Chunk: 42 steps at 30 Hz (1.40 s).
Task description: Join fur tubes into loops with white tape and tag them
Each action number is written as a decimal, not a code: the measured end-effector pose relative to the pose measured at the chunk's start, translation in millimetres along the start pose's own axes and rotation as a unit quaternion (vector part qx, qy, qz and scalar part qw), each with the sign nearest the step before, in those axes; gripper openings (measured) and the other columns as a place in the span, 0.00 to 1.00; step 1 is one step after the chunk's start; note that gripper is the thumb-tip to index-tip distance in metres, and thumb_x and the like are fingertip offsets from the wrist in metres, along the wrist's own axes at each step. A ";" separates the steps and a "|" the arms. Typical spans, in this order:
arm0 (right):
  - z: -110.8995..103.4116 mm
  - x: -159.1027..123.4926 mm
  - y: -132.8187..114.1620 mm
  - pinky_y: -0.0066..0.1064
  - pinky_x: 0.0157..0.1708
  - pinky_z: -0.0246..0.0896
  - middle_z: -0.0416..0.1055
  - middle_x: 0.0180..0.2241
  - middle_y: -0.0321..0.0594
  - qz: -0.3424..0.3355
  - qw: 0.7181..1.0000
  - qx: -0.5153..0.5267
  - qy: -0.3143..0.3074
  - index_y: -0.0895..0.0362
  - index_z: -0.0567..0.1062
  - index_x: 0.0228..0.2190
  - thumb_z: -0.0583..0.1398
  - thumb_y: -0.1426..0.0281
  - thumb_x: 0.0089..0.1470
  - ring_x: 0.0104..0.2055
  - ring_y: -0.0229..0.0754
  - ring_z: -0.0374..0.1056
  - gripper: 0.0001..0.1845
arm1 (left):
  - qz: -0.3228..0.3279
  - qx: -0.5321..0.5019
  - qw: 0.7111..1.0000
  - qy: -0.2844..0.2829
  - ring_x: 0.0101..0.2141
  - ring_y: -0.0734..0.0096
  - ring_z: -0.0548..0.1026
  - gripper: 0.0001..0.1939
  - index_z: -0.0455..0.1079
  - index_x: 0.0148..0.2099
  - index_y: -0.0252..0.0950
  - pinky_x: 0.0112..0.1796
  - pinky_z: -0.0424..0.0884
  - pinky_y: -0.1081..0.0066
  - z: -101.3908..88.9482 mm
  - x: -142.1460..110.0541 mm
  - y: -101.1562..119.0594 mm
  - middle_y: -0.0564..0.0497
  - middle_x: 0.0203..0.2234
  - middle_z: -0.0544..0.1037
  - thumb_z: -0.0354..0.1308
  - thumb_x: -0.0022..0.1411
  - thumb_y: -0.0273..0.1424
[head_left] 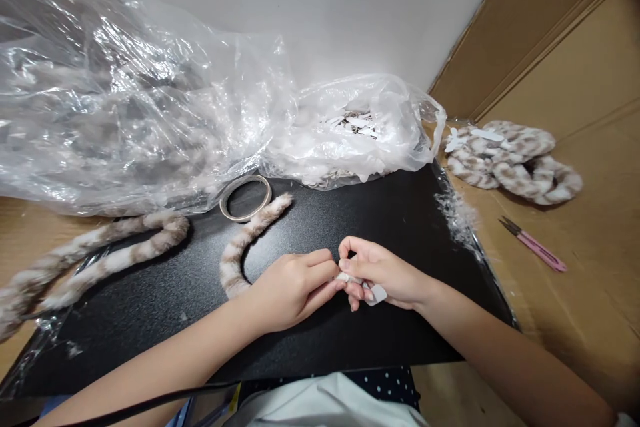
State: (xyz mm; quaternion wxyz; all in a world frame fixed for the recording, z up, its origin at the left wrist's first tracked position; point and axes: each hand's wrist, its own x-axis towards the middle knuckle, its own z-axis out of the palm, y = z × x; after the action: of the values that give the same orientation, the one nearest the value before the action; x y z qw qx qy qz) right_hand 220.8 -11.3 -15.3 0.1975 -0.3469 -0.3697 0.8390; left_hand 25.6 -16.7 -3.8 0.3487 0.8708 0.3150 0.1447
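Observation:
My left hand [300, 283] and my right hand [380, 273] meet above the black board [400, 227], fingertips close together. Both have their fingers closed around a small white end piece [349, 277]. A flat white tag [376, 294] hangs out below the right fingers. A brown-and-white furry cord [235, 263] curves over the board and disappears behind my left hand. Whether the white piece is that cord's end is hidden by the fingers. Just beyond the cord's far tip lies a roll of tape [224, 205].
Large clear plastic bags [125, 113] and a smaller bag [350, 140] with white pieces stand behind. Another furry cord [115, 237] lies at left. On the cardboard at right are coiled furry pieces [530, 153] and pink-handled snips [540, 250]. Loose fluff [457, 217] clings to the board's right edge.

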 end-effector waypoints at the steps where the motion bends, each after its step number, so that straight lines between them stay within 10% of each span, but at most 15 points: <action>1: 0.1 0.3 -0.5 0.19 0.14 0.47 0.68 0.15 0.27 -0.006 1.000 0.016 -0.003 0.54 0.59 0.32 0.62 0.55 0.51 0.15 0.31 0.63 0.21 | -0.004 -0.021 1.000 0.015 0.26 0.73 0.67 0.17 0.71 0.35 0.35 0.29 0.59 0.74 -0.1 -0.1 1.4 0.50 0.26 0.68 0.44 0.70 0.34; 7: -6.8 -5.4 -12.5 0.30 0.27 0.62 0.74 0.24 0.38 -0.073 0.995 0.071 0.011 0.57 0.65 0.40 0.57 0.49 0.54 0.21 0.35 0.66 0.24 | -0.125 -0.237 0.957 0.117 0.23 0.75 0.64 0.20 0.70 0.26 0.33 0.27 0.58 0.75 -0.8 2.4 7.0 0.52 0.20 0.68 0.50 0.67 0.38; 14: -14.5 -4.4 -13.7 0.32 0.33 0.63 0.67 0.29 0.35 -0.185 0.976 0.040 0.103 0.56 0.69 0.40 0.64 0.55 0.48 0.26 0.35 0.60 0.22 | -0.286 -0.614 0.733 0.062 0.19 0.79 0.63 0.20 0.74 0.30 0.28 0.21 0.58 0.77 -0.2 9.1 4.0 0.48 0.22 0.74 0.62 0.54 0.44; 19: -11.0 -4.7 -7.9 0.34 0.38 0.61 0.66 0.35 0.39 -0.362 0.866 -0.240 0.248 0.54 0.70 0.39 0.63 0.64 0.50 0.36 0.40 0.63 0.14 | -0.300 -0.666 0.679 0.074 0.24 0.78 0.67 0.16 0.77 0.35 0.27 0.25 0.63 0.78 -0.7 10.7 1.4 0.47 0.25 0.75 0.66 0.51 0.38; 25: -2.2 -4.9 -4.5 0.43 0.48 0.59 0.70 0.42 0.44 -0.450 0.709 -0.490 0.235 0.53 0.74 0.42 0.64 0.68 0.51 0.46 0.47 0.65 0.15 | -0.272 -0.607 0.740 0.100 0.25 0.79 0.66 0.17 0.76 0.28 0.30 0.28 0.62 0.79 4.3 9.6 -2.9 0.51 0.22 0.73 0.67 0.51 0.41; 36: -16.5 -1.1 -6.8 0.32 0.37 0.63 0.70 0.33 0.37 -0.320 0.883 -0.319 0.129 0.57 0.74 0.37 0.58 0.64 0.59 0.33 0.38 0.67 0.09 | -0.216 -0.547 0.808 0.037 0.24 0.77 0.71 0.19 0.73 0.34 0.30 0.26 0.67 0.77 -1.4 5.1 0.6 0.50 0.27 0.75 0.62 0.57 0.44; 42: -17.8 0.5 -8.4 0.35 0.41 0.62 0.72 0.36 0.40 -0.381 0.856 -0.333 0.107 0.55 0.75 0.34 0.60 0.63 0.58 0.39 0.40 0.66 0.08 | -0.197 -0.580 0.787 0.072 0.25 0.77 0.74 0.16 0.63 0.37 0.36 0.28 0.70 0.77 0.0 5.4 0.1 0.52 0.27 0.78 0.66 0.56 0.37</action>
State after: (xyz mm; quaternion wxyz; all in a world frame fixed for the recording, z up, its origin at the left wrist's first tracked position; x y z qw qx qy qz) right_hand 234.1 3.0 -17.8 0.4130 -0.3112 -0.7069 0.4826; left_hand 29.7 -13.3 -3.6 0.7854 0.4106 0.3607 0.2906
